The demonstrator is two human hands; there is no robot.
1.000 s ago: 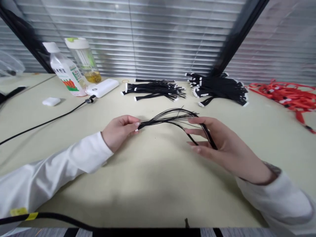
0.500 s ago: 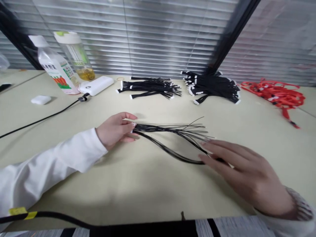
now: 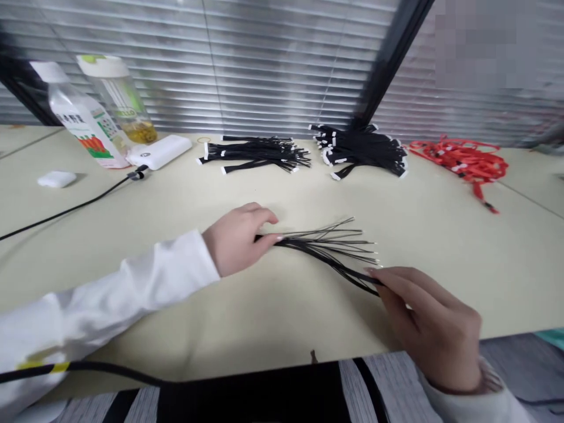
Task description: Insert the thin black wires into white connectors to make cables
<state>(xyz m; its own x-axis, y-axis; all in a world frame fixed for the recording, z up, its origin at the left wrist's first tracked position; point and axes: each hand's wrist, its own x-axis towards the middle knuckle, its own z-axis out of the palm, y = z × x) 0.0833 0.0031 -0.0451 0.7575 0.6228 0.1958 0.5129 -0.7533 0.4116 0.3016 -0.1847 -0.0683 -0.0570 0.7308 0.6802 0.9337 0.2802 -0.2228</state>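
Note:
A bundle of thin black wires (image 3: 308, 242) stretches between my two hands above the pale table. My left hand (image 3: 242, 238) is closed round its left part, with the thumb along the wires and the bundle's left end hidden under the palm. My right hand (image 3: 434, 320) pinches the lower black strands at the right, between thumb and fingertips. Several loose wire tips fan out to the right, above the strands at my right fingertips.
Behind lie two piles of black cables with white connectors (image 3: 259, 154) (image 3: 361, 150) and a heap of red cables (image 3: 462, 160). At the left are a plastic bottle (image 3: 83, 120), a green-lidded cup (image 3: 118, 100), a white power bank (image 3: 161, 151) and a white case (image 3: 57, 179).
My left hand has slid right along the bundle and now covers its left end. The strands between my hands hang in a shallower curve. My right fingers have closed more. The view has shifted.

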